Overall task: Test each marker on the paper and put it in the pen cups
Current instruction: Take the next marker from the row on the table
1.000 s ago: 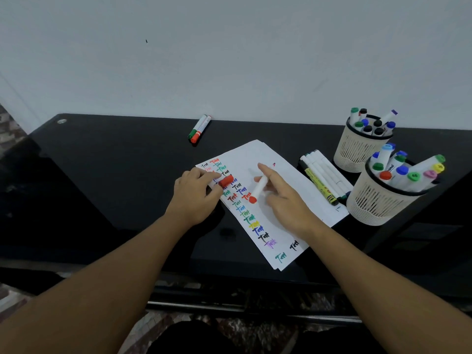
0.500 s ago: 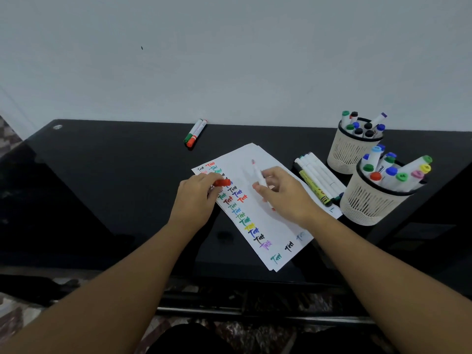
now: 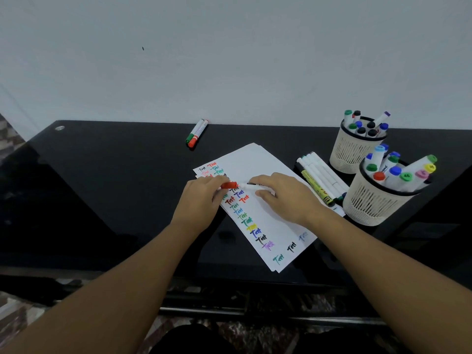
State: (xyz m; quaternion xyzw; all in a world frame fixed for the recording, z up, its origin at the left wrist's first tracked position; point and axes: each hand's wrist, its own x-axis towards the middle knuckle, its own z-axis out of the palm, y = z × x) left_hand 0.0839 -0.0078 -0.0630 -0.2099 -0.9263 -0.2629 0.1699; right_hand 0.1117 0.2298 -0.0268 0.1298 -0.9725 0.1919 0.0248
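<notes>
Left hand (image 3: 201, 198): pinches the red cap (image 3: 229, 185).
Right hand (image 3: 283, 198): fingers curled round the white marker (image 3: 251, 185), held level over the paper (image 3: 258, 200).
Cap and marker: tip to tip.
Pen cups (image 3: 375, 203): right, on the worktop (image 3: 115, 175).

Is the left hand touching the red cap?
Touching. The head view shows the left hand pinching the red cap between its fingers, beside the marker held by the right hand.
</notes>
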